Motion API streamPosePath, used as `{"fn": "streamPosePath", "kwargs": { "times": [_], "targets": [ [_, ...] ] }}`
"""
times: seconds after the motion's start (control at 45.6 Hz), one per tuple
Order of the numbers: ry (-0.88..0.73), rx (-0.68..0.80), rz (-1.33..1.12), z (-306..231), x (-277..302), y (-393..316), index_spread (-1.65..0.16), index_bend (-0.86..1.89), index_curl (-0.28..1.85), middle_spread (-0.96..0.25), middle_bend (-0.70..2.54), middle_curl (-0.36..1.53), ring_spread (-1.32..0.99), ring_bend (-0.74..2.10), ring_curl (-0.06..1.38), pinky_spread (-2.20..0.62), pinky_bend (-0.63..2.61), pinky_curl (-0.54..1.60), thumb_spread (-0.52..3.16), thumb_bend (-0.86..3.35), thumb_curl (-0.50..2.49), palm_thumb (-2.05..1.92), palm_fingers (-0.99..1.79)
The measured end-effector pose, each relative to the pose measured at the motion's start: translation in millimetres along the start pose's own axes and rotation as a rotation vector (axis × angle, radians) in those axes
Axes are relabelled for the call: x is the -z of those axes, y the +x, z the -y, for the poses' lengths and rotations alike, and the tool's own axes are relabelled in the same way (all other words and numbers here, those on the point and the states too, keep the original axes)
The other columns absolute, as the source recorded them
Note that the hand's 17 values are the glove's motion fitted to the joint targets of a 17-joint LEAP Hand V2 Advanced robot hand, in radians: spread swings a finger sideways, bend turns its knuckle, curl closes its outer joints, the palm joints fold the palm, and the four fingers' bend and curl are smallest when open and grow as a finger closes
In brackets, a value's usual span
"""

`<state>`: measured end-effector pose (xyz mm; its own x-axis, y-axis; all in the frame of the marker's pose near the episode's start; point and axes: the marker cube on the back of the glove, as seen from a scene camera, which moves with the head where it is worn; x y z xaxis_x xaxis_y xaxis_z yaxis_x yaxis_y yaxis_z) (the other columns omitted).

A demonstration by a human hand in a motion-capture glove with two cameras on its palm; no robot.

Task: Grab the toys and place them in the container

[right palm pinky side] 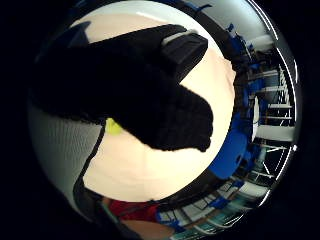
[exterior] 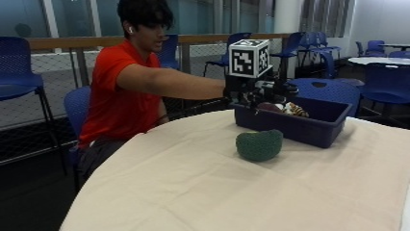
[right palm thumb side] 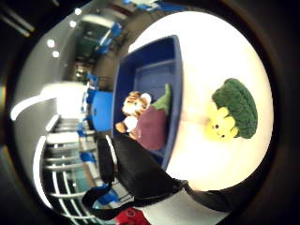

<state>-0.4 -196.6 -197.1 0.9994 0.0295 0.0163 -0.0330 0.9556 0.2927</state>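
Observation:
My gloved right hand hovers over the near end of the dark blue container on the round table. Its fingers stretch out loosely and hold nothing. Inside the container lie a purple eggplant toy and a striped tiger toy, both also seen in the outside view, the eggplant toy beside the tiger toy. A green broccoli toy with a yellow face sits on the tablecloth just in front of the container.
The cream tablecloth covers the round table, with bare cloth in front of the broccoli toy. Blue chairs and a railing stand behind the person. Another table is at the far right.

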Motion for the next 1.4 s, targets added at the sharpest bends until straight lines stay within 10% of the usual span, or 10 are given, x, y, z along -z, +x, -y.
{"fn": "streamPosePath", "kwargs": {
  "times": [0.636, 1.031, 1.404],
  "targets": [
    [-0.269, -0.088, -0.193, -1, -127, 38, -0.33, 0.04, 0.20, -0.06, 0.11, 0.22, 0.05, 0.18, 0.25, 0.13, 1.43, 0.38, 0.96, -0.09, 0.19, -0.11, -0.29],
    [-0.133, -0.046, -0.247, -6, -119, 27, -0.37, 0.13, 0.19, -0.16, 0.25, 0.27, -0.24, 0.90, 0.44, -0.29, 1.26, 0.33, 1.37, 0.18, 0.33, 0.32, 0.54],
    [-0.001, -0.030, -0.142, -27, -26, 35, -0.42, 0.24, 0.29, -0.38, 0.39, 0.38, -0.49, 0.90, 0.48, -0.41, 1.13, 0.36, 1.02, 0.29, 0.60, 0.69, 0.75]
  ]
}}
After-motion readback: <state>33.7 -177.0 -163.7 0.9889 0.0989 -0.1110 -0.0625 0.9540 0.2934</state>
